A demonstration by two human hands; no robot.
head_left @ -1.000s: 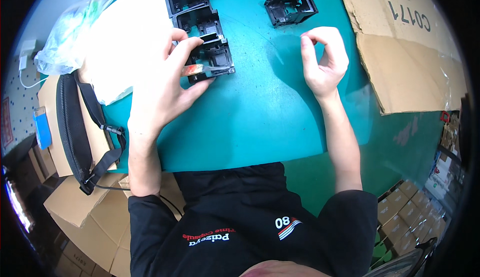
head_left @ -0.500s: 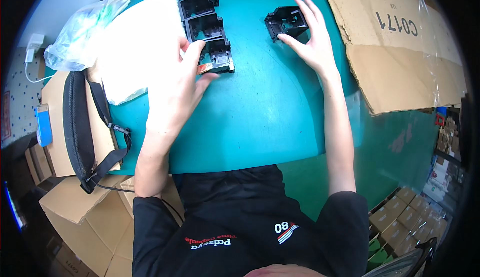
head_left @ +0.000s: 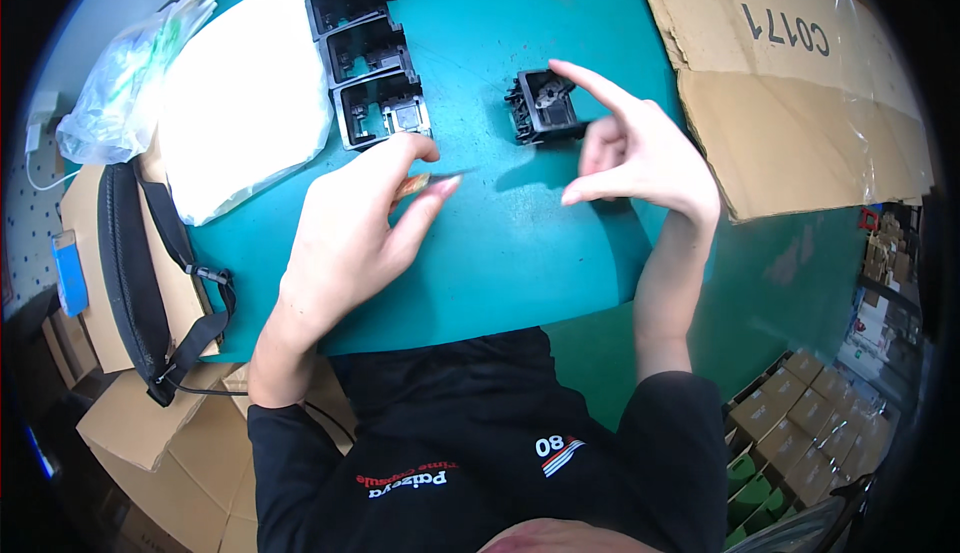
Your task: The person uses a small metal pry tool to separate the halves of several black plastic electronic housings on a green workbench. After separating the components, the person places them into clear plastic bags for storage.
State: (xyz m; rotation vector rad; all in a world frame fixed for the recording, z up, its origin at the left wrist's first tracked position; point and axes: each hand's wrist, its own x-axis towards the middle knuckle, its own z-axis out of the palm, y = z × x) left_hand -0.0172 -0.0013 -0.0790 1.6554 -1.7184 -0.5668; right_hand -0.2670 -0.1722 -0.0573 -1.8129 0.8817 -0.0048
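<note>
- Since the earlier frame, the left hand (head_left: 345, 228) has drawn off the row of black housings (head_left: 362, 45), while the loose housing (head_left: 548, 103) has turned and come nearer the wearer.
- Left hand: thumb and forefinger close on a slim tool (head_left: 414, 185) with an orange-and-pale body, its dark tip pointing right, toward the gap between row and loose housing.
- Right hand (head_left: 650, 158): thumb and forefinger spread wide, other fingers curled, nothing gripped. The forefinger reaches the loose housing's top edge; whether it touches, I cannot tell.
- Loose housing: on the table (head_left: 470, 263), right of the row, opening in view.
- Step in hand, as I judge it: handling the loose housing, tool kept ready. The next move seems to call for a firm right-hand hold on its walls, with the tool tip clear.
- Farther out: a glaring white bag (head_left: 245, 103) left of the row, a clear bag (head_left: 120, 103) beyond it, and cardboard (head_left: 800, 133) at the right.
</note>
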